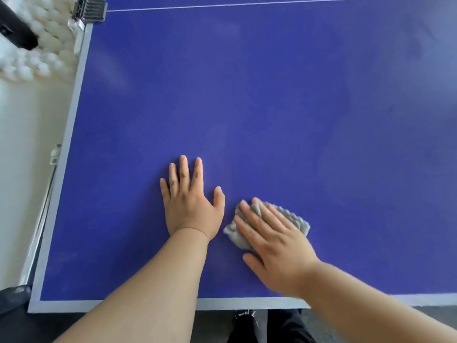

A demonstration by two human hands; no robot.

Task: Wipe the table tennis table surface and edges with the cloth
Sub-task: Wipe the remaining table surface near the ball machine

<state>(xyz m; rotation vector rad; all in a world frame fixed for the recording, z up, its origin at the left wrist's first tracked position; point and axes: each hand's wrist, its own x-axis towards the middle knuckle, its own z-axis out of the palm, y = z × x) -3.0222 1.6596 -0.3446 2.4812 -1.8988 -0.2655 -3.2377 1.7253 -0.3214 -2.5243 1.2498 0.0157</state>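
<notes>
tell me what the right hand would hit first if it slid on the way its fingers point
Probably the left hand, at its thumb. The right hand, flat on the cloth, points forward and left toward it, with only bare blue table between; it could just clear the thumb tip.

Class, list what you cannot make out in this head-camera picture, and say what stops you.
1. Cloth, head view: mostly hidden under the right hand.
2. Table, head view: right side and far end cut off by the frame.
3. White balls, head view: blurred, uncountable.
4. Black object, head view: cut off at the top-left corner.
</notes>
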